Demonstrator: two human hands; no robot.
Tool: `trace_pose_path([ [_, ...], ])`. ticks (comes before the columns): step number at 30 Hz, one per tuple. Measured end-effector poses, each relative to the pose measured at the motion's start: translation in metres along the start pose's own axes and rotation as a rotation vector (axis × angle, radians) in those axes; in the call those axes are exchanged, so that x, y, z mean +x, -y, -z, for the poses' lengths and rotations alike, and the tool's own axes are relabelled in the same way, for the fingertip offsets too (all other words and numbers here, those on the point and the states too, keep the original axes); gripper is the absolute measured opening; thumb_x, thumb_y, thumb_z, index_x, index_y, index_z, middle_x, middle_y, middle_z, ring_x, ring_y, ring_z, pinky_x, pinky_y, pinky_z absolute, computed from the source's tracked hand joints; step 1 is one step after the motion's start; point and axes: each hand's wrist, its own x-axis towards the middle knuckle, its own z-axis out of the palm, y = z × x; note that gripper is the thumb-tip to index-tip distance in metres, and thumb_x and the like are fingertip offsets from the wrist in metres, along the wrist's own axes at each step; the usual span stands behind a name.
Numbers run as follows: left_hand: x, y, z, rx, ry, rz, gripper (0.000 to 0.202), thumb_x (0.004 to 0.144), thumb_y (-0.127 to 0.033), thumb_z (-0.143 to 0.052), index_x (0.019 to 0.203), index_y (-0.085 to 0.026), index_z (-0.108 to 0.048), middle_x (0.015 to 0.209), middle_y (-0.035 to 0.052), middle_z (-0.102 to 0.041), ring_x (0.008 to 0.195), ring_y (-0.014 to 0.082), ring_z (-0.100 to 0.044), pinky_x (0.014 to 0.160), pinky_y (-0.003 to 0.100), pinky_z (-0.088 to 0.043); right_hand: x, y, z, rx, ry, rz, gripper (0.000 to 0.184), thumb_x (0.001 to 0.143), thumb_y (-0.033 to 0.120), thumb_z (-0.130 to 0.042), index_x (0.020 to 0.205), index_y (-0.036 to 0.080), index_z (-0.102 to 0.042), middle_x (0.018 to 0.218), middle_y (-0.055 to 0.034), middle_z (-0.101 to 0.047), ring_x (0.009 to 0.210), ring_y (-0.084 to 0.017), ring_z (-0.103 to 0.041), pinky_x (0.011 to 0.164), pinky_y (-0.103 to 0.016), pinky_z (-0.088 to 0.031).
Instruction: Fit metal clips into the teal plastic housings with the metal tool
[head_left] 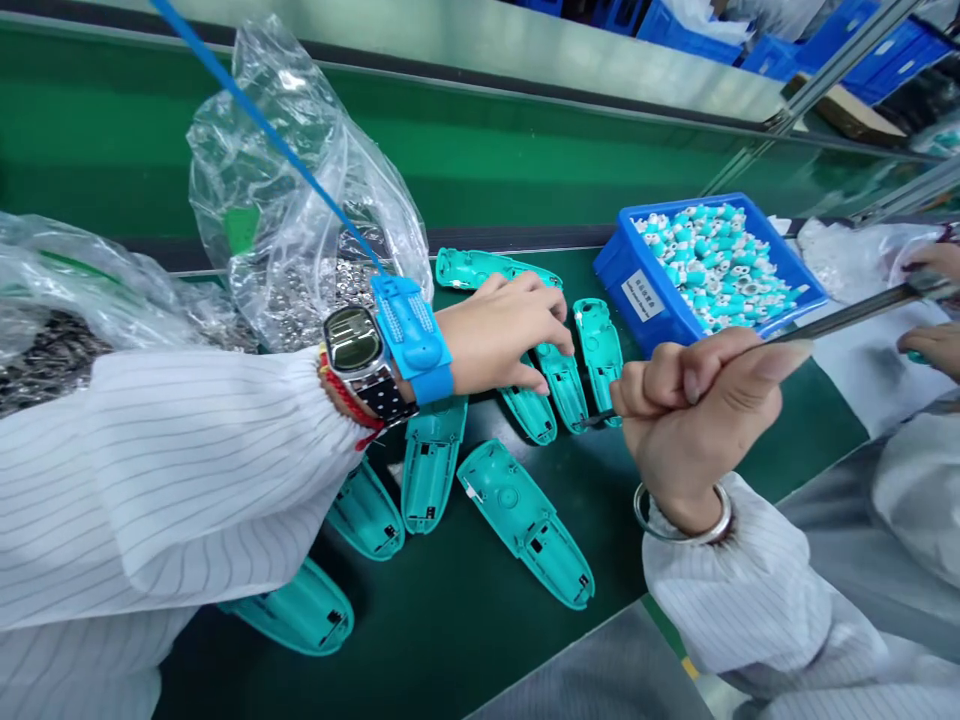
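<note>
Just left of the blue bin [637, 290], the left hand [502, 335] lies open on a row of teal shells [600, 345], its fingers resting on them. In front of the bin, the right hand [690, 420] has a closed grip on thin metal tweezers [855, 315]; their tip is at the near end of one shell. More shells lie on the green surface [480, 620]. Farther left of the bin stands a clear plastic bag [285, 200] of small metal parts.

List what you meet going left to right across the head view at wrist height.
wristwatch → blue wrist strap → left hand, flat on teal shells → right hand, closed around a metal tool → co-worker's hand at the right edge
</note>
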Motion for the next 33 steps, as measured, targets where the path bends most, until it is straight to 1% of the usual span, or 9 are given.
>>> trace_pose_path([
  [2,0.003,-0.006,0.003,-0.009,0.063,-0.021,0.032,0.074,-0.036,-0.067,0.105,-0.026,-0.065,0.119,0.0048,-0.05,0.114,0.0235,-0.036,0.092,0.036,-0.028,-0.002,0.002,-0.004,0.002,0.002,0.006,0.04,0.092,0.041,-0.037,0.062,0.015,-0.03,0.049,0.0048,-0.011,0.037,-0.001,-0.017,0.033,-0.013,-0.019],
  [4,0.004,-0.011,0.005,-0.031,0.128,-0.004,0.03,0.075,-0.035,-0.066,0.104,-0.027,-0.065,0.118,0.0043,-0.051,0.113,0.023,-0.037,0.09,0.035,-0.028,-0.004,0.006,-0.009,0.005,-0.005,0.0,0.039,0.092,0.04,-0.037,0.062,0.015,-0.03,0.048,0.0049,-0.011,0.037,-0.001,-0.016,0.033,-0.014,-0.019],
  [7,0.003,-0.013,0.004,-0.066,0.153,0.027,0.029,0.075,-0.036,-0.067,0.103,-0.028,-0.067,0.116,0.0045,-0.051,0.11,0.0228,-0.038,0.087,0.033,-0.029,-0.006,0.012,-0.014,0.016,-0.022,-0.004,0.039,0.092,0.039,-0.037,0.062,0.015,-0.03,0.048,0.005,-0.012,0.037,-0.001,-0.018,0.033,-0.014,-0.02],
  [14,0.003,-0.005,-0.003,-0.119,0.089,-0.041,0.029,0.075,-0.038,-0.066,0.103,-0.028,-0.067,0.113,0.0047,-0.051,0.109,0.0218,-0.038,0.092,0.034,-0.032,-0.008,0.013,-0.017,0.045,-0.005,-0.027,0.039,0.092,0.04,-0.037,0.062,0.016,-0.031,0.048,0.0051,-0.014,0.036,-0.001,-0.019,0.033,-0.014,-0.02],
  [17,0.003,-0.004,-0.004,-0.15,0.075,-0.036,0.029,0.073,-0.036,-0.068,0.1,-0.027,-0.068,0.112,0.0044,-0.05,0.11,0.0212,-0.037,0.093,0.033,-0.033,-0.008,0.013,-0.018,0.052,-0.018,-0.033,0.039,0.091,0.04,-0.038,0.061,0.015,-0.03,0.049,0.0049,-0.014,0.036,-0.001,-0.019,0.033,-0.014,-0.02],
  [20,0.003,-0.003,-0.005,-0.175,0.04,-0.065,0.029,0.073,-0.036,-0.068,0.1,-0.026,-0.068,0.111,0.0047,-0.05,0.11,0.0211,-0.036,0.094,0.033,-0.033,-0.007,0.012,-0.018,0.049,-0.029,-0.041,0.041,0.09,0.04,-0.04,0.06,0.015,-0.03,0.05,0.0049,-0.014,0.036,-0.001,-0.02,0.033,-0.014,-0.02],
  [26,0.006,-0.001,-0.009,-0.204,0.005,-0.096,0.029,0.076,-0.038,-0.064,0.101,-0.025,-0.067,0.111,0.0052,-0.049,0.11,0.0213,-0.035,0.094,0.035,-0.033,-0.008,0.012,-0.018,0.027,-0.063,-0.039,0.041,0.089,0.04,-0.043,0.059,0.014,-0.03,0.052,0.0049,-0.013,0.037,0.0,-0.023,0.034,-0.014,-0.021],
  [31,0.007,0.001,-0.012,-0.206,-0.009,-0.109,0.027,0.076,-0.039,-0.063,0.1,-0.026,-0.067,0.109,0.0048,-0.049,0.11,0.0214,-0.035,0.094,0.035,-0.032,-0.013,0.005,-0.02,-0.005,0.023,-0.018,0.039,0.09,0.04,-0.041,0.061,0.014,-0.034,0.05,0.0052,-0.014,0.037,0.0,-0.025,0.035,-0.014,-0.022],
  [33,0.006,0.001,-0.012,-0.205,-0.013,-0.106,0.027,0.075,-0.038,-0.065,0.1,-0.026,-0.067,0.109,0.0044,-0.049,0.109,0.0214,-0.035,0.092,0.034,-0.033,-0.013,0.005,-0.019,-0.003,0.024,-0.012,0.04,0.09,0.039,-0.041,0.061,0.014,-0.032,0.05,0.0053,-0.014,0.036,0.0,-0.024,0.034,-0.014,-0.021],
])
